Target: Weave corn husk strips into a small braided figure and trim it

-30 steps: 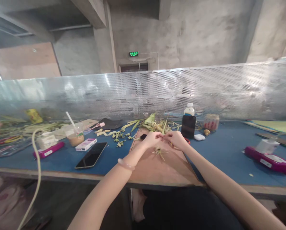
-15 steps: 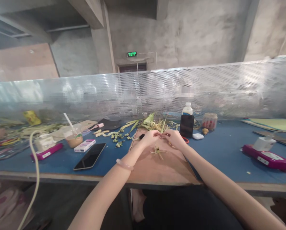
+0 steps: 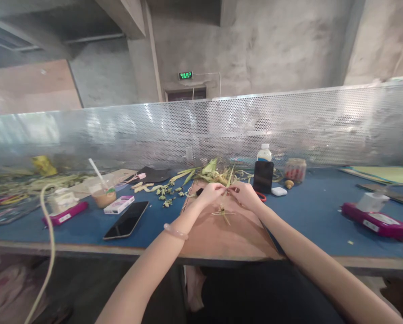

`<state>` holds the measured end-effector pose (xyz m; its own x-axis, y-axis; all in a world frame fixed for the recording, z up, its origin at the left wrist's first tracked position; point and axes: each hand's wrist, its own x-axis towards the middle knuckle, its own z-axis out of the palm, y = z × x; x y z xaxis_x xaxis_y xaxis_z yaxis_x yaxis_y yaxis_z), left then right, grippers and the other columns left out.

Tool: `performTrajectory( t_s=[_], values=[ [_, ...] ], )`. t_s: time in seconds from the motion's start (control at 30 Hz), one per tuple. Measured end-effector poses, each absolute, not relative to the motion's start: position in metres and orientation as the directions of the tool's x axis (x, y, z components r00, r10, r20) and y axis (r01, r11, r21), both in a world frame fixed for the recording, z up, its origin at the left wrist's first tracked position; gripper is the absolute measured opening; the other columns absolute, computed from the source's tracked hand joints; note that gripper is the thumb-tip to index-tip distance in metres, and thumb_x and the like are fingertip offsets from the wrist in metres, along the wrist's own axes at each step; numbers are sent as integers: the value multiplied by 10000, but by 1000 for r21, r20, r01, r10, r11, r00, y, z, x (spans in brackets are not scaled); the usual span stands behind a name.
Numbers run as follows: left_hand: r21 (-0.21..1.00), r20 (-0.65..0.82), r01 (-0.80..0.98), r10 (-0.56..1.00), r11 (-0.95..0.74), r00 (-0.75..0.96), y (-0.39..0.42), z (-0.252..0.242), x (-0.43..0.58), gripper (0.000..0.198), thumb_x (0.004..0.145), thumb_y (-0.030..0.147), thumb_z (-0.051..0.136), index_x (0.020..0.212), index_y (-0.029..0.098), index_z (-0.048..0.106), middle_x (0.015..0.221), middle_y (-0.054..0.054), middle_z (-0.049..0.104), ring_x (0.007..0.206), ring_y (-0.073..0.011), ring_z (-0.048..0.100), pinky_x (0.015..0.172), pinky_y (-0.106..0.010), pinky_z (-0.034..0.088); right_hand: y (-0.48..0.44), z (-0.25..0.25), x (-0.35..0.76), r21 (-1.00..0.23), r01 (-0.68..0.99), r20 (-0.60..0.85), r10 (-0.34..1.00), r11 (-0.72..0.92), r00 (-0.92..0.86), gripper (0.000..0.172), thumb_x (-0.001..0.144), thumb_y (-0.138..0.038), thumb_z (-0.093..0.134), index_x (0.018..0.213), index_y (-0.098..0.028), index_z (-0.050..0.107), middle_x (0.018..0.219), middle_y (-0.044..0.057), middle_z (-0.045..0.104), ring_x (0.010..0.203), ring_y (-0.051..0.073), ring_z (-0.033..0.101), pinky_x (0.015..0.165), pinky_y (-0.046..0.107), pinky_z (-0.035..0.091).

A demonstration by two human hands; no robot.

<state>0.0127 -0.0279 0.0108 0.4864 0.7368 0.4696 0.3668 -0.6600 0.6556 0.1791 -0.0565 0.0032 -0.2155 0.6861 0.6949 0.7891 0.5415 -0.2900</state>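
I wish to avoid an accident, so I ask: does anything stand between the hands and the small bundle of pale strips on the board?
Nothing visible stands between the left hand or right hand and the small bundle; it lies on the board, just nearer the camera than both hands.

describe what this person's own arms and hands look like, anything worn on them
Both the left hand and right hand are ungloved. A pale, smooth, rounded bangle circles the left arm; none shows on the right arm. No sleeves show on either.
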Motion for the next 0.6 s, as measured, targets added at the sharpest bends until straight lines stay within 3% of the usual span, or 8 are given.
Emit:
performTrajectory(
  t_s=[0.27, 0.43, 0.6],
  values=[
    [703, 409, 399, 793, -589, 451, -27, 7, 14, 301, 757, 333, 457, 705, 109, 653, 622, -26, 610, 603, -149, 529, 577, -246, 396, -58, 4, 179, -276, 805, 659, 714, 525, -239, 162, 762, -163, 511, 780, -184, 671, 753, 35, 653, 650, 134, 544, 636, 222, 382],
    [719, 374, 415, 814, -558, 445, -28, 5, 12, 297, 747, 336, 483, 730, 102, 666, 614, -35, 626, 607, -152, 549, 582, -247, 414, -59, 4, 177, -283, 810, 647, 726, 514, -235, 124, 741, -196, 528, 710, -179, 646, 719, 35, 630, 644, 137, 531, 608, 227, 364],
    [713, 372, 407, 800, -571, 470, -27, 4, 9, 271, 734, 304, 519, 809, 97, 677, 685, -54, 666, 649, -158, 583, 616, -250, 437, -62, 4, 176, -363, 783, 630, 752, 505, -193, 119, 731, -230, 536, 694, -172, 634, 675, 29, 641, 608, 134, 558, 567, 213, 378]
  ],
)
